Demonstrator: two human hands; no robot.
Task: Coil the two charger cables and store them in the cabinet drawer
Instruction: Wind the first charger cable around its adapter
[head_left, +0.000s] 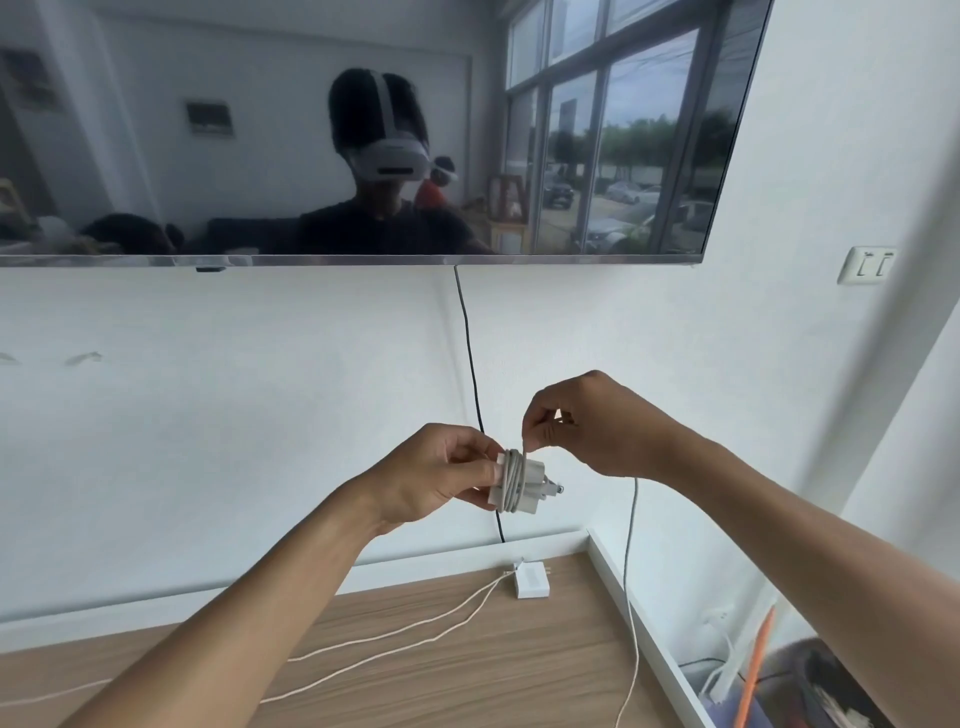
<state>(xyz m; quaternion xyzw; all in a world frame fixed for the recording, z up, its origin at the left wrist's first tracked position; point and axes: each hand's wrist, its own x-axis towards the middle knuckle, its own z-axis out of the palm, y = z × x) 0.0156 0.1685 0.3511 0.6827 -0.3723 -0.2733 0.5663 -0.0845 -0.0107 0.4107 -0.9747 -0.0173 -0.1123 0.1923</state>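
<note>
From my remote seat I have both hands raised in front of the white wall, above the surface (467, 675). My left hand (441, 475) grips the charger (532, 480) from its 9 o'clock side. The fingers (480, 475) are curled onto its near end, and its prongs point to 3 o'clock, clear of any finger.

The cable (511, 480) sits in several tight turns round the charger's middle, just beside my left fingertips. From the top of the coil a short length rises toward 12 o'clock into my right hand (587, 426). There the thumb and fingers (535, 423) are pinched together on it, at about 1 o'clock from the charger. The rest of the cable drops from under that hand at 5 o'clock, hangs over the surface and leaves the bottom of the view.

At 6 o'clock below the held charger, the second charger (531, 582) lies flat on the surface near the wall. Its loose cord (415, 629) trails toward 8 o'clock.

A TV (311, 130) hangs on the wall at 12 o'clock, and a black lead (470, 353) runs down behind my hands.
</note>
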